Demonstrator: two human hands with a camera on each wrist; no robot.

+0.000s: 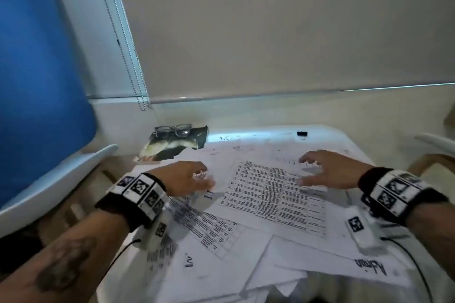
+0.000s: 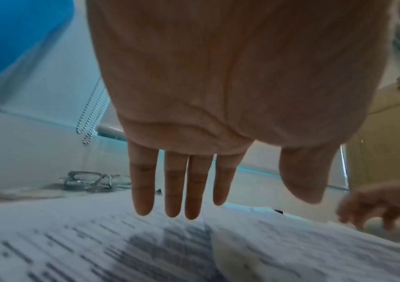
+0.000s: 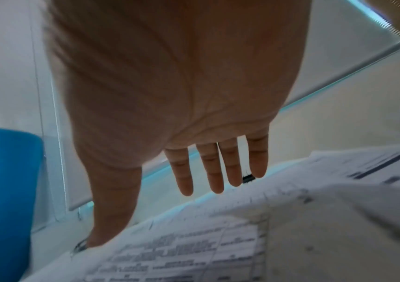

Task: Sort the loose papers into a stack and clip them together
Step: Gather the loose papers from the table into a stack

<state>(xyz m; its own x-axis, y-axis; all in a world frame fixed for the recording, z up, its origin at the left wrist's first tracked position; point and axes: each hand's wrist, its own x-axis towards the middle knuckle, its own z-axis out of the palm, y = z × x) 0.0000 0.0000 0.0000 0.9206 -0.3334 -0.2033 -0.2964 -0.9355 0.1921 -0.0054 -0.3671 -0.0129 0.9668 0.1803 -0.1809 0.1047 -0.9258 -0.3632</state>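
Loose printed papers lie scattered and overlapping across the white table. My left hand hovers over their left side, fingers straight and holding nothing. My right hand hovers over the right side of the top printed sheet, its fingers spread and empty. A black binder clip sits alone at the table's far edge, beyond my right hand; the same binder clip shows past my fingertips in the right wrist view.
Eyeglasses rest on a dark booklet at the table's far left corner. A blue chair stands to the left. A blind with a bead chain hangs behind the table.
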